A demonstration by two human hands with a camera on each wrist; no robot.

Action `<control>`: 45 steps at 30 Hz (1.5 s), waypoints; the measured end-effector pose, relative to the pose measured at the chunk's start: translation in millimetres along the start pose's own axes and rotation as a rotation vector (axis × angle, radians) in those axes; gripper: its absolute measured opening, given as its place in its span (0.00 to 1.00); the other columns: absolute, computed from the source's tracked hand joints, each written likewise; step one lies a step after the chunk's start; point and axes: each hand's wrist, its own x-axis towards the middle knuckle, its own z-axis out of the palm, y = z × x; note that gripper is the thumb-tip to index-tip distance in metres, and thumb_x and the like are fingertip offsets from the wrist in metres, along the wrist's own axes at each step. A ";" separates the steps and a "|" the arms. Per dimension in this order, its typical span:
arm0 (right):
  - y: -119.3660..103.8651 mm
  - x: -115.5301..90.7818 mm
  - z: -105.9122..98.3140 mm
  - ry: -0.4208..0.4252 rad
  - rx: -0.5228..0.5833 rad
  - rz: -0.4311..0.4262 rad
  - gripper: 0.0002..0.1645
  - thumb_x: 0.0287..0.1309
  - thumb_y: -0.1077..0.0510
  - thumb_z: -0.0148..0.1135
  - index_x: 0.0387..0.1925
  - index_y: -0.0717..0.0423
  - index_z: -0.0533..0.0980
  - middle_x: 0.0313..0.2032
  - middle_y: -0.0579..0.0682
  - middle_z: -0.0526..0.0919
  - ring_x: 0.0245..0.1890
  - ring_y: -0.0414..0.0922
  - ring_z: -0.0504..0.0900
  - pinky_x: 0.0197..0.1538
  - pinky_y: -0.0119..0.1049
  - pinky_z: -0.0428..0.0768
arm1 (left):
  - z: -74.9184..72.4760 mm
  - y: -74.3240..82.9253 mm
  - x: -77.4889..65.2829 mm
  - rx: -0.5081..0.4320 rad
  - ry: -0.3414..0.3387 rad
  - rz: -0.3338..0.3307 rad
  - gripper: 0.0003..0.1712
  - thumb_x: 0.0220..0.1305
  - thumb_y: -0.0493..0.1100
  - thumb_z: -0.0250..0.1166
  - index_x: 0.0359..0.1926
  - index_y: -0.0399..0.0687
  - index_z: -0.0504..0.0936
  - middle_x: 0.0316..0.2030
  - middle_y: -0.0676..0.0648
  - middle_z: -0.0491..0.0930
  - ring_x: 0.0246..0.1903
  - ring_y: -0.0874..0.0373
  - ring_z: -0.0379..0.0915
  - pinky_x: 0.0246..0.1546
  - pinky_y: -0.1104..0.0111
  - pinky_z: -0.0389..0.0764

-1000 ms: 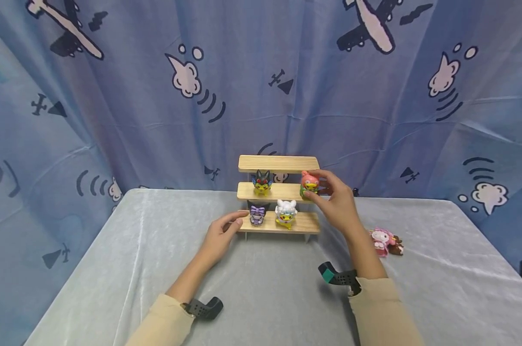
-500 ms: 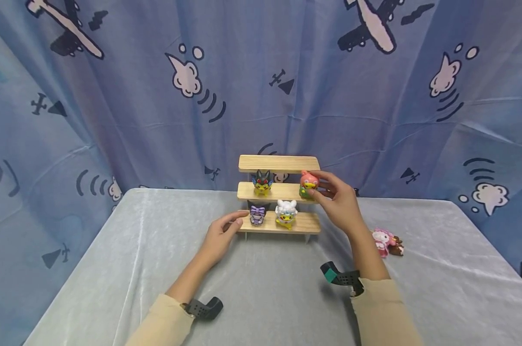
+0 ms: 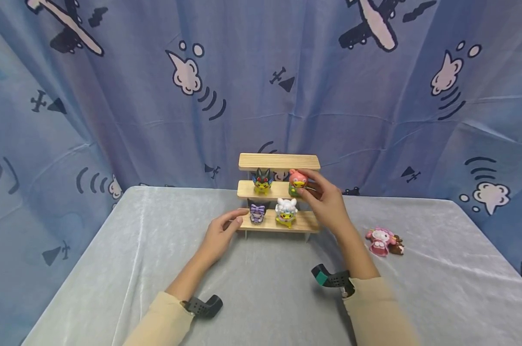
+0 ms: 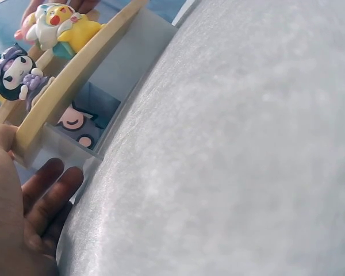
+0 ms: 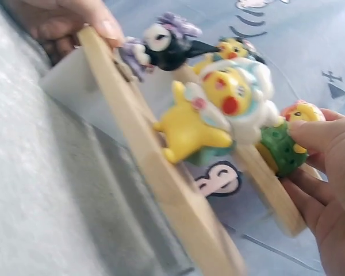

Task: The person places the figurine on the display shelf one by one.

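Your right hand (image 3: 327, 199) pinches the pink-hooded figurine (image 3: 297, 182), fingers covering its right edge. Yellow face, green body, upright at the middle shelf (image 3: 278, 191), right part; base contact unclear. Your left hand (image 3: 219, 238) touches the bottom shelf (image 3: 306, 222), left end; can't tell whether it grips. Brown figurine (image 3: 397, 248) half hidden.

A creased blue curtain (image 3: 243, 91) hung across the back and both sides, printed with planes (image 3: 376, 24) and clouds (image 3: 187, 77). Before it stood a surface (image 3: 92, 269) draped in pale grey, evenly lit with a faint sheen.
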 end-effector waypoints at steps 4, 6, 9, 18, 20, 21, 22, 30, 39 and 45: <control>-2.7 1.4 9.5 0.011 0.000 -0.021 0.29 0.68 0.64 0.62 0.68 0.54 0.71 0.65 0.59 0.77 0.63 0.56 0.80 0.60 0.41 0.80 | -0.5 -0.1 0.6 0.001 -0.003 -0.003 0.18 0.76 0.49 0.58 0.61 0.51 0.82 0.64 0.49 0.79 0.60 0.53 0.77 0.55 0.64 0.78; -3.6 1.9 13.0 0.016 0.001 -0.030 0.28 0.68 0.65 0.61 0.68 0.54 0.71 0.65 0.59 0.77 0.63 0.56 0.80 0.61 0.42 0.80 | -0.4 1.3 0.6 -0.003 0.000 -0.009 0.18 0.76 0.48 0.58 0.61 0.51 0.82 0.64 0.48 0.79 0.60 0.53 0.77 0.56 0.63 0.78; -4.9 1.8 16.1 0.022 0.004 -0.031 0.28 0.68 0.65 0.61 0.68 0.54 0.71 0.65 0.59 0.77 0.63 0.56 0.80 0.61 0.44 0.80 | 0.5 4.7 0.0 -0.004 0.007 -0.023 0.18 0.76 0.46 0.57 0.61 0.49 0.82 0.65 0.47 0.79 0.61 0.52 0.76 0.56 0.62 0.77; -7.0 1.2 18.1 0.036 0.009 -0.011 0.27 0.68 0.65 0.61 0.68 0.53 0.72 0.64 0.59 0.78 0.63 0.55 0.80 0.61 0.45 0.80 | -3.0 36.0 -8.3 -0.001 -0.010 -0.055 0.18 0.76 0.39 0.56 0.60 0.40 0.81 0.63 0.41 0.79 0.60 0.47 0.77 0.56 0.62 0.77; -7.9 1.2 17.8 0.036 0.013 -0.010 0.28 0.68 0.65 0.61 0.68 0.53 0.72 0.65 0.58 0.77 0.64 0.55 0.79 0.62 0.44 0.80 | -2.2 30.2 -6.4 -0.001 -0.008 -0.058 0.18 0.76 0.40 0.56 0.60 0.40 0.81 0.64 0.42 0.79 0.59 0.47 0.77 0.56 0.61 0.77; -8.0 1.5 17.8 0.040 0.016 -0.012 0.28 0.68 0.65 0.61 0.68 0.53 0.71 0.65 0.58 0.77 0.65 0.55 0.78 0.62 0.44 0.80 | -1.5 26.3 -5.3 -0.002 -0.004 -0.056 0.18 0.76 0.40 0.56 0.61 0.41 0.81 0.64 0.42 0.79 0.59 0.47 0.77 0.56 0.61 0.77; -8.4 1.7 17.6 0.043 0.021 -0.015 0.28 0.68 0.65 0.62 0.68 0.53 0.71 0.65 0.58 0.77 0.65 0.55 0.78 0.62 0.44 0.80 | -1.0 22.6 -4.4 -0.004 0.000 -0.052 0.18 0.76 0.41 0.57 0.61 0.42 0.81 0.64 0.43 0.79 0.59 0.47 0.77 0.56 0.62 0.77; -18.2 -0.3 5.6 0.095 -0.024 0.018 0.32 0.67 0.59 0.65 0.71 0.51 0.69 0.64 0.58 0.77 0.64 0.54 0.78 0.61 0.50 0.80 | -0.3 2.9 0.1 -0.007 0.005 -0.021 0.18 0.76 0.47 0.58 0.61 0.51 0.82 0.64 0.48 0.80 0.55 0.51 0.79 0.53 0.64 0.77; -39.0 -8.8 -19.4 0.170 -0.094 -0.005 0.29 0.68 0.56 0.64 0.69 0.52 0.72 0.66 0.56 0.77 0.65 0.55 0.77 0.61 0.57 0.79 | 0.2 3.2 -0.8 -0.003 0.001 -0.016 0.18 0.76 0.49 0.58 0.60 0.54 0.83 0.63 0.50 0.80 0.55 0.54 0.79 0.53 0.66 0.78; -44.6 -17.8 -28.9 0.152 -0.128 -0.011 0.25 0.69 0.56 0.63 0.65 0.54 0.75 0.62 0.56 0.80 0.62 0.54 0.79 0.60 0.55 0.79 | -1.6 2.4 -0.1 -0.012 0.005 -0.018 0.18 0.75 0.49 0.59 0.60 0.53 0.83 0.62 0.49 0.81 0.54 0.55 0.79 0.50 0.70 0.77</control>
